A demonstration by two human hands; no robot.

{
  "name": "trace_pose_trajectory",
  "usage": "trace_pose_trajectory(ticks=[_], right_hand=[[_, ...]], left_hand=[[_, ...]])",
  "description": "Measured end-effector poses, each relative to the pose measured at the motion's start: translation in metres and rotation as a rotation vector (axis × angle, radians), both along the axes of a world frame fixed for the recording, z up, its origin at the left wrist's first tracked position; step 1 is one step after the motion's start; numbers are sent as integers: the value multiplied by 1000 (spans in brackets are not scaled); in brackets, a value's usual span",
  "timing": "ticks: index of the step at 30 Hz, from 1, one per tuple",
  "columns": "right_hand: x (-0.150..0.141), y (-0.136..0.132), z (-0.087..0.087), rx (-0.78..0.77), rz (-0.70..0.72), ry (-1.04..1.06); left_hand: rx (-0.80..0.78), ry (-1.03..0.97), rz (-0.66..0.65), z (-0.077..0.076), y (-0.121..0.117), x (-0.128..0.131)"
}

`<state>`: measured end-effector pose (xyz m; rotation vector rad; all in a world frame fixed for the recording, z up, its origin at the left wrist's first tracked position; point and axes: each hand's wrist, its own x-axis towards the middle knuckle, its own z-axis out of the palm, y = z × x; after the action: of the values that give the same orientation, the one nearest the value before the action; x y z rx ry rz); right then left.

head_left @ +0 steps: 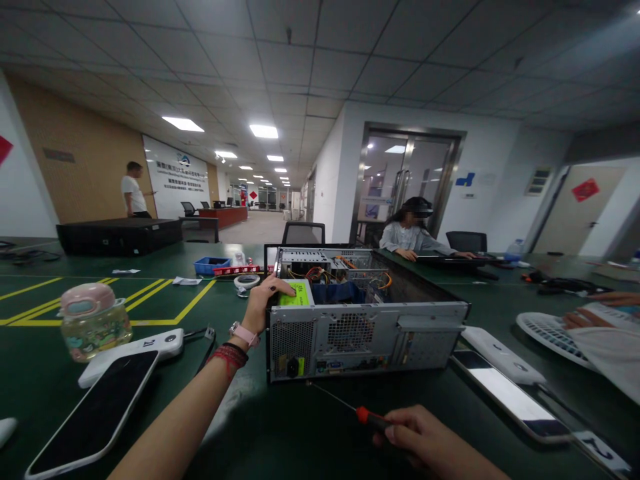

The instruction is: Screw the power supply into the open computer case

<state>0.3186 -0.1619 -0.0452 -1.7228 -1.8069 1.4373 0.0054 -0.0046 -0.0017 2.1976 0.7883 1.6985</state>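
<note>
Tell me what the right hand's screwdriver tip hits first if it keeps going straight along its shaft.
Most likely the rear panel of the open computer case, near its lower left corner; the screwdriver in the right hand points there. The tip already looks close, though depth is unclear.

A dark green tabletop (280,440) with yellow lines is carrying everything. An open computer case (360,320) is lying on it, just ahead of the right grip (425,443), with the left grip (265,303) at its left edge. Left of the left grip, a phone (95,417) is lying face up, partly over a white power strip (150,347), and a small pink-lidded bottle (90,320) is standing beyond them. Right of the right grip, another phone (510,397) and a white strip (500,353) are lying side by side. Beyond the left grip, a blue tray (211,265) and a tape roll (247,281) are sitting.
</note>
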Motion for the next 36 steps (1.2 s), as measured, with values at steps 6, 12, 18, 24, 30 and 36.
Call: trace_pose_trajectory(ticks=[6,12,18,24,30,36], right_hand=[[6,11,34,77,112,-88],[17,27,38,168,106,-128],[21,32,35,183,120,-141],[24,34,33,248,80,-155],[23,30,30,268,87,-176],[25,24,24,101,98,-127]], left_hand=[[-24,-28,-5,-1,1,1],[-17,-13,-12,-1,0,1],[-14,-22,-15,-2,2,0],[-13,-31,-8,-3,2,0],[-18,-22,2,-1,-1,1],[0,-13,1,0,-1,1]])
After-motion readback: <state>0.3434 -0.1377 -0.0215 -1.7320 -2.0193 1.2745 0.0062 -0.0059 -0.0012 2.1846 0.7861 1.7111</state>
